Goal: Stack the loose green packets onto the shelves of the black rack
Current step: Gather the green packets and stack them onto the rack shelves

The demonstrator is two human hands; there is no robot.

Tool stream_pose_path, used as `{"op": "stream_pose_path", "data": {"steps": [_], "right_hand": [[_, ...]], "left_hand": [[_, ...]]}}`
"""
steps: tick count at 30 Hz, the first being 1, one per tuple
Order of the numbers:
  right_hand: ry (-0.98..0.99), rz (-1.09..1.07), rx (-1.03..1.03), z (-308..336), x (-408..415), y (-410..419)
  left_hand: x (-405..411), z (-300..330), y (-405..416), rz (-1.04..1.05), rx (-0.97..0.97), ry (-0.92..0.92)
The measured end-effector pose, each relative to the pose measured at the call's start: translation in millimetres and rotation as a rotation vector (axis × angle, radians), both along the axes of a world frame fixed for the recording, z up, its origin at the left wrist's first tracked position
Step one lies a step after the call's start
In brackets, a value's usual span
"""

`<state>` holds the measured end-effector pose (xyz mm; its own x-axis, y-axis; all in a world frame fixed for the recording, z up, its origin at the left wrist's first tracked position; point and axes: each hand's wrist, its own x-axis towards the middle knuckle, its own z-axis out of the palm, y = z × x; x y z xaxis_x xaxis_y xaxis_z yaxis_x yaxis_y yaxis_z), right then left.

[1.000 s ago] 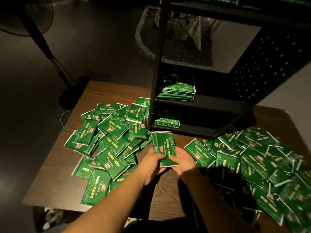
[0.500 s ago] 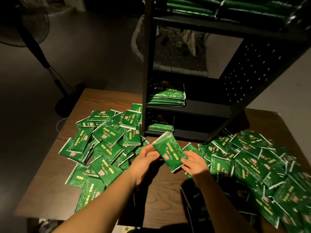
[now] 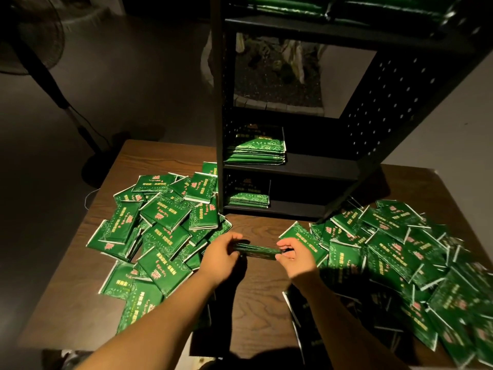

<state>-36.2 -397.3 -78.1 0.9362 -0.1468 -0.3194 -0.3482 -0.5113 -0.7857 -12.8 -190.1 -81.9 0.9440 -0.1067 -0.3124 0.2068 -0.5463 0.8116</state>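
Both hands, left hand (image 3: 222, 253) and right hand (image 3: 294, 259), pinch a small stack of green packets (image 3: 257, 251) by its ends, held edge-on over the bench (image 3: 256, 287) so its count is unclear (print hidden). Loose packets (image 3: 160, 222) flank the black rack (image 3: 293, 166); its top shelf is cut off.

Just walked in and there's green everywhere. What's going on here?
A person is sorting green packets. The left hand and right hand hold a small bundle of packets edge-on between them, above the wooden table. Loose packets lie in a left pile and a right pile. The black rack already holds short stacks on its two lower shelves and more on top.
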Motion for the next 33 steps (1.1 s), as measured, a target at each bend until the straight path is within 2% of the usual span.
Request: {"op": "stream_pose_path", "data": {"steps": [4, 7, 10, 12, 16, 21, 30, 33], "right_hand": [[0.098, -0.022, -0.034, -7, 4, 7], [0.094, -0.051, -0.067, -5, 8, 5], [0.07, -0.068, -0.031, 4, 11, -3], [0.058, -0.083, 0.062, 17, 13, -7], [0.002, -0.07, 0.107, 50, 11, -19], [-0.081, -0.214, 0.353, 89, 21, -29], [-0.321, -0.238, 0.474, 189, 44, -40], [-0.41, -0.252, 0.505, 230, 45, -43]], "left_hand": [[4, -12, -2, -0.016, 0.111, 0.065], [14, -17, 0, 0.006, 0.11, 0.098], [20, -11, 5, 0.042, -0.106, 0.128], [22, -1, 8, 0.056, -0.266, 0.136], [27, 25, 10, -0.046, -0.444, 0.132], [38, 65, -2, -0.084, -0.537, 0.01], [62, 166, -27, -0.036, -0.584, -0.248], [66, 212, -36, -0.044, -0.6, -0.399]]}}
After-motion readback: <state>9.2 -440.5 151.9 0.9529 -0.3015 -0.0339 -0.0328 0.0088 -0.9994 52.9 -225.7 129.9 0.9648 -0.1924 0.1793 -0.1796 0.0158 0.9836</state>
